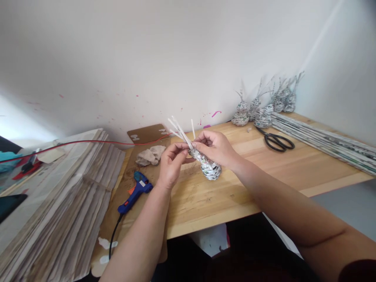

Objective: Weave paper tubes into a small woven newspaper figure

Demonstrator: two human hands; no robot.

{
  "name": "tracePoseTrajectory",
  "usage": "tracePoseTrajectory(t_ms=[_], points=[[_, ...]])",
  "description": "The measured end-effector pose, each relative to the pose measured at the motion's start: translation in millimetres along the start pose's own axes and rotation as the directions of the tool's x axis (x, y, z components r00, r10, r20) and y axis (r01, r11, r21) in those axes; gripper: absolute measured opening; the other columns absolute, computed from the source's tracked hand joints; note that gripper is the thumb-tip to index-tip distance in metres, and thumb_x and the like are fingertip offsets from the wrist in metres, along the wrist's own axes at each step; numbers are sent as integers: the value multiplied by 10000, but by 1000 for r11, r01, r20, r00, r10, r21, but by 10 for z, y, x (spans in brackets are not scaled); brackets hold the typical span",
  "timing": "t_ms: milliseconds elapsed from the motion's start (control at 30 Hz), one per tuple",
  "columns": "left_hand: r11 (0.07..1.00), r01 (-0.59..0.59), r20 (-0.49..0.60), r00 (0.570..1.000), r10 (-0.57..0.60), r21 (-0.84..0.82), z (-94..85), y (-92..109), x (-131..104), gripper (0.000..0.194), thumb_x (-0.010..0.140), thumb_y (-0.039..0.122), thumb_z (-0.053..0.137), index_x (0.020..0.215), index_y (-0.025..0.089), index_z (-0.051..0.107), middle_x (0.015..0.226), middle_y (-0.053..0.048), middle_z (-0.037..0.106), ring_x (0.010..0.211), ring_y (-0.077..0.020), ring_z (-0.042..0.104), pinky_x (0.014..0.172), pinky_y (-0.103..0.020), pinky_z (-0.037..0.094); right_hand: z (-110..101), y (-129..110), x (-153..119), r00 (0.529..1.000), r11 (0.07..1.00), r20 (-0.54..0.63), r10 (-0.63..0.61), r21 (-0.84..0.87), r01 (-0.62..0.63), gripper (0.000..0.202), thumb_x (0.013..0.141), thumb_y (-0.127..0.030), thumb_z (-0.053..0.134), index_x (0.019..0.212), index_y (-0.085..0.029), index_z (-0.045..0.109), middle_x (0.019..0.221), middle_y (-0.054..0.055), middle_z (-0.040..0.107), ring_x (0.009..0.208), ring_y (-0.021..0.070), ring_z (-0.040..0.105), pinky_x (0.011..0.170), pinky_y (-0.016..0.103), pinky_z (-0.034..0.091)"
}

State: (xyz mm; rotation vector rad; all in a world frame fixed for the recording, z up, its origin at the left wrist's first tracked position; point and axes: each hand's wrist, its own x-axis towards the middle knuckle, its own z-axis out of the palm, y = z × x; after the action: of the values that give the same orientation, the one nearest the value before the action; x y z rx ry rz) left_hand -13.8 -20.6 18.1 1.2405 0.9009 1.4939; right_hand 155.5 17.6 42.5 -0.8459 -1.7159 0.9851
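Note:
A small woven newspaper piece [210, 171] with a rounded, gourd-like body is tilted above the wooden table, its narrow neck towards my hands. Several pale paper strips [182, 135] stick up out of that neck. My left hand [174, 160] pinches at the neck from the left, its thumb and forefinger together. From the other side, my right hand [216, 148] has its thumb and fingers closed round the neck and the base of the strips. Part of the neck is hidden behind the fingers.
A blue glue gun [135, 192] lies on a brown board [120, 231] near a crumpled cloth [150, 155]. Stacked newspapers [73, 211] fill the left. On the right are black scissors [278, 141], long paper rolls [323, 143] and several woven pieces [241, 114] by the wall.

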Motion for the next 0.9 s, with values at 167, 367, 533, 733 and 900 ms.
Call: tracePoseTrajectory(t_ms=[167, 367, 533, 733, 900], points=[[996, 12, -74, 997, -5, 90, 46, 18, 2, 361, 704, 435, 837, 797, 155, 628, 791, -24, 701, 705, -142, 679, 657, -309, 645, 37, -10, -18, 1000, 1000, 7, -20, -18, 20, 144, 810, -310, 695, 778, -171, 678, 703, 10, 688, 616, 125, 598, 572, 247, 467], [997, -51, -153, 986, 59, 58, -6, 4, 53, 365, 698, 435, 845, 817, 160, 638, 821, -18, 712, 740, -131, 682, 667, -275, 632, 58, -41, -62, 978, 958, 47, -201, -197, 207, 193, 835, -268, 688, 1000, -180, 735, 850, 41, 722, 697, 135, 617, 623, 259, 488], [996, -70, -178, 981, 80, 64, -27, -12, 68, 362, 700, 438, 842, 820, 163, 639, 815, -19, 708, 752, -142, 688, 674, -284, 629, 69, 20, -55, 951, 911, 56, -304, -275, 308, 233, 856, -238, 683, 1079, -221, 745, 1014, 70, 712, 876, 169, 648, 631, 248, 507], [993, -85, -204, 974, 100, 78, -3, -11, 59, 378, 691, 449, 844, 821, 175, 618, 805, -8, 708, 738, -134, 687, 661, -276, 628, 102, 55, -45, 948, 903, 69, -310, -290, 316, 221, 899, -254, 653, 1093, -249, 759, 1107, 57, 751, 927, 184, 688, 698, 283, 535], [992, -121, -209, 970, 127, 39, -11, -10, 71, 383, 694, 408, 851, 893, 193, 605, 896, -10, 706, 794, -134, 695, 689, -279, 637, 111, 68, -56, 961, 918, 6, -276, -296, 265, 268, 868, -258, 691, 1128, -249, 752, 1127, 50, 768, 869, 182, 704, 698, 294, 542]])
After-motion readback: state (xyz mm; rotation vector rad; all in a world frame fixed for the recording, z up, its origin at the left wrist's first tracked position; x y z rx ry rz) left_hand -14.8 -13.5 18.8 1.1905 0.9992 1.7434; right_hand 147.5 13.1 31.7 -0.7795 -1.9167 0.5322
